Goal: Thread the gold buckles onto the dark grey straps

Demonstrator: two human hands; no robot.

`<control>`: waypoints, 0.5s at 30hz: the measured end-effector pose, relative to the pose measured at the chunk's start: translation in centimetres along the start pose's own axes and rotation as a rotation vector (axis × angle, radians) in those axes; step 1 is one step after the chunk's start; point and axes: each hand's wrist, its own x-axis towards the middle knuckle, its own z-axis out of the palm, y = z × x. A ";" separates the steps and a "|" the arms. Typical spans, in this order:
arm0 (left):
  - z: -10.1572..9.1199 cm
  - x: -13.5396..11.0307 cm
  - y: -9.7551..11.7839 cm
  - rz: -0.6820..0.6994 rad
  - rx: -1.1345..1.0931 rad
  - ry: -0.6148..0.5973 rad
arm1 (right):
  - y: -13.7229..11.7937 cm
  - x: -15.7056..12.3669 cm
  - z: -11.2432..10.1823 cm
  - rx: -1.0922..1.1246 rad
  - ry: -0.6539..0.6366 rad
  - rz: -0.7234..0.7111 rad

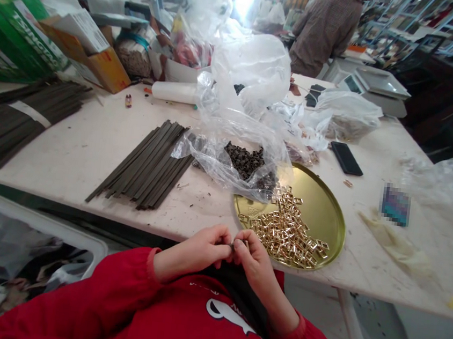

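Gold-coloured buckles (285,227) on tray (332,205); small dark piece (233,245) at the fingertips

Both hands are at the lower centre of the frame, just off the near edge of the counter (107,132). The left hand (204,249) is curled, its thumb and fingers pinched on the small dark piece. The right hand (256,259) is likewise nearly closed, thumb and forefinger meeting on the same piece. The fingers cover most of it, so its exact form cannot be told.

The buckles lie in a loose heap right of centre, over the near and left part of the round tray. A clear plastic bag (215,160), open towards the hands, overlaps the tray's far left rim and contains many small dark loops (246,161).

Left of the bag, flat dark strips (143,166) are laid roughly parallel. A second stack of strips (1,132), bound with a pale band (30,113), is at the left edge of the frame. A black phone (346,158) lies beyond the tray, with one loose buckle (347,183) near it. In the upper right are a scale (381,84) and another person (324,31), facing away.
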 end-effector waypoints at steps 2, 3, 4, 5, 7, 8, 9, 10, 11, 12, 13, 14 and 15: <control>-0.4 -0.4 0.1 -0.031 -0.126 -0.057 | -0.5 -0.2 0.2 -0.012 -0.017 0.002; -0.6 -0.6 0.1 -0.046 -0.164 -0.067 | -0.7 -0.4 0.4 -0.016 -0.035 0.001; -0.8 -0.8 0.0 -0.064 -0.196 -0.077 | -0.9 -0.5 0.6 -0.011 -0.062 0.004; -1.1 -1.0 -0.1 -0.084 -0.223 -0.090 | -1.1 -0.6 0.9 0.001 -0.096 0.011; -1.5 -1.2 -0.5 -0.107 -0.250 -0.113 | -1.4 -0.7 1.2 0.024 -0.154 0.029; -1.7 -1.2 -0.6 -0.107 -0.240 -0.120 | -1.4 -0.8 1.3 0.020 -0.165 0.032; -1.9 -1.2 -0.7 -0.099 -0.211 -0.123 | -1.4 -0.7 1.3 0.000 -0.157 0.030; -2.1 -1.2 -0.8 -0.092 -0.174 -0.121 | -1.2 -0.7 1.3 -0.033 -0.129 0.022; -2.4 -1.2 -0.8 -0.091 -0.138 -0.115 | -1.0 -0.6 1.1 -0.067 -0.087 0.013; -2.7 -1.2 -0.8 -0.101 -0.113 -0.110 | -0.7 -0.5 1.0 -0.095 -0.041 0.008; -2.9 -1.2 -0.9 -0.120 -0.103 -0.110 | -0.3 -0.4 0.8 -0.113 0.004 0.007; -3.1 -1.2 -1.0 -0.143 -0.110 -0.113 | 0.0 -0.3 0.7 -0.123 0.037 0.010; -3.3 -1.2 -1.1 -0.164 -0.125 -0.110 | 0.3 -0.3 0.6 -0.129 0.057 0.013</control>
